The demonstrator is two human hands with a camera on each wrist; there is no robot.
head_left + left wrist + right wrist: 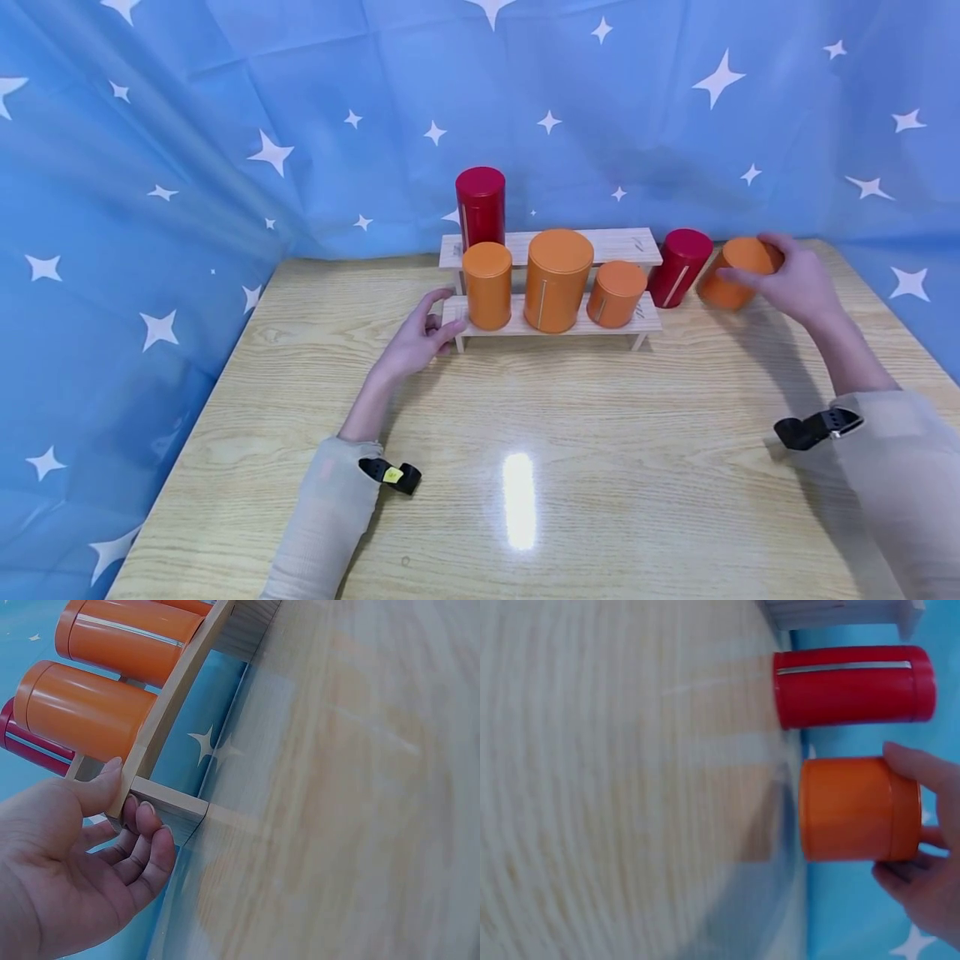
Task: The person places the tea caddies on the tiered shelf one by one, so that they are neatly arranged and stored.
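My left hand (418, 335) pinches the left end of a small two-tier wooden rack (517, 327), thumb on top and fingers curled beneath, as the left wrist view shows. On the rack's lower step stand a narrow orange canister (488, 287), a large orange canister (556, 283) and a small orange canister (617, 293). Behind them rises a tall red canister (481, 204) at the rack's left. At the right, my right hand (802, 283) grips a wide orange canister (847, 810) around its lid end. Whether that canister touches the table cannot be told.
A second red canister (680, 268) stands on the table between the rack's right end and the gripped canister. Blue cloth (420, 100) with white stars hangs behind and left of the wooden table (600, 467). A light reflection shows on the tabletop's front part.
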